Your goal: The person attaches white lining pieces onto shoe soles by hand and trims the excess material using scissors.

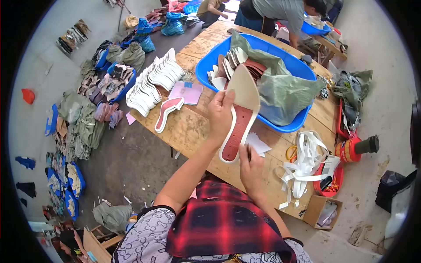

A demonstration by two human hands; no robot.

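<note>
My left hand (220, 115) grips a shoe insole (244, 90) by its edge, thumb on the upper face. The insole has a cream pointed toe, a red-brown middle and heel part with small holes, and a white rim. My right hand (251, 170) is closed at the heel's right edge, its fingertips partly hidden. A white pointed piece (258, 143) shows just beyond my right hand; I cannot tell whether the hand touches it. Left of my hands, a similar white-rimmed insole (168, 113) lies on the wooden table (188, 133).
A long row of white pieces (154, 81) stands at the table's left. Ahead is a blue basin (204, 65) with insoles and a green sack (280, 94). White straps (302, 164) lie at the right, near a red basket (335, 186). A person (276, 17) bends beyond the table.
</note>
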